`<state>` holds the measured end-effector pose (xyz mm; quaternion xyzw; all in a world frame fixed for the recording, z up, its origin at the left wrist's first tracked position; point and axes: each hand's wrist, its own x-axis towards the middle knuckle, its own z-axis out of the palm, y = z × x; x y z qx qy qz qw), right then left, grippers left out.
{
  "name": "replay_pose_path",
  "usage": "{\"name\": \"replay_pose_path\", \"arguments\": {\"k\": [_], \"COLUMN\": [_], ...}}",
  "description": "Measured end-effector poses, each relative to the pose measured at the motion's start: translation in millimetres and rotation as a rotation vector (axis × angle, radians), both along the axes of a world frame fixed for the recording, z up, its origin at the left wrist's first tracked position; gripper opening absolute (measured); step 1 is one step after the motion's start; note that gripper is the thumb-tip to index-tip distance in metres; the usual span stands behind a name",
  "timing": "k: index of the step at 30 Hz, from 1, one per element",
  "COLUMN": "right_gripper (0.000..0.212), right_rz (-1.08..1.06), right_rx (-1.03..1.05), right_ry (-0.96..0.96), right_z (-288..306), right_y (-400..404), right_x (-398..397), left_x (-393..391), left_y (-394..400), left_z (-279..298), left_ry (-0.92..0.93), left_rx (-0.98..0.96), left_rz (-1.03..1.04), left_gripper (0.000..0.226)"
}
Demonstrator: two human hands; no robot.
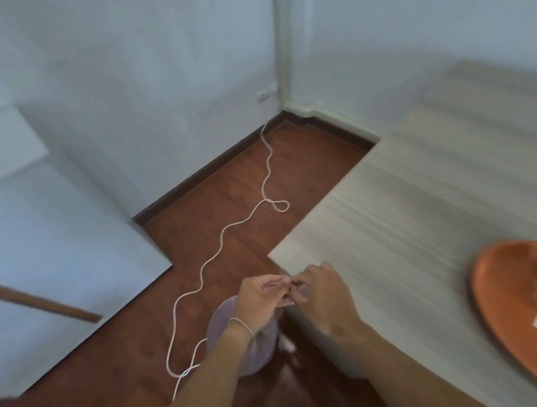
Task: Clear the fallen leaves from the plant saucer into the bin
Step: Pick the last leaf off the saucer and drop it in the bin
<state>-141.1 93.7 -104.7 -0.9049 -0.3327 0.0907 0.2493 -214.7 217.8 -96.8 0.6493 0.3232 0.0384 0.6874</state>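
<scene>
So the orange saucer [503, 302] is way over at about 3 o'clock in the view, sitting on the pale wood-grain table [414, 209] and cut off by the right edge, so only part of the round rim shows. It's a flat terracotta-coloured dish, pretty blurry, with something whitish lying on it near the frame edge that I honestly can't make out. Both hands are together down around 6 o'clock, right off the near corner of the table. The left hand [258, 298] has its fingers curled in, thumb and fingertips pinched toward the right hand [321, 293], which is also curled with its fingertips meeting the left ones. They're pinching at the same tiny spot, but whatever is between them is too small and smeared to tell, so I can't say what they're gripping. There's a thin band [242, 323] on the left wrist. Directly under the left hand is a round greyish-purple bin [262, 341] standing on the reddish wood floor [293, 179]. A thin white cord [229, 229] snakes across the floor from the wall corner at 12 o'clock down toward 7 o'clock, passing just beside the bin.
</scene>
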Motion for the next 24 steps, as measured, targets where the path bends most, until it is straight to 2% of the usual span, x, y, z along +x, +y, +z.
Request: {"name": "replay_pose_path", "arguments": {"k": [3, 11, 14, 19, 24], "right_gripper": [0.023, 0.022, 0.019, 0.029, 0.024], "right_rz": [0.06, 0.232, 0.238, 0.195, 0.174], "right_rx": [-0.001, -0.09, -0.185, -0.294, -0.346], "right_ry": [0.016, 0.026, 0.065, 0.141, 0.151], "right_z": [-17.1, -104.5, -152.0, -224.3, -273.0], "right_y": [49.6, 145.4, 161.2, 168.9, 173.9], "right_x": [-14.9, -36.2, -45.3, -62.6, -72.7], "left_x": [-30.8, -104.8, -123.6, -149.3, -167.8], "left_y": [49.4, 153.2, 165.1, 171.5, 169.5], "left_z": [-21.4, -123.2, -155.8, -204.8, -234.4], "left_ry": [0.033, 0.232, 0.319, 0.437, 0.46], "left_rx": [0.118, 0.232, 0.328, 0.442, 0.474], "left_rz": [0.033, 0.126, 0.151, 0.129, 0.103], "left_gripper": [0.012, 0.021, 0.023, 0.033, 0.018]}}
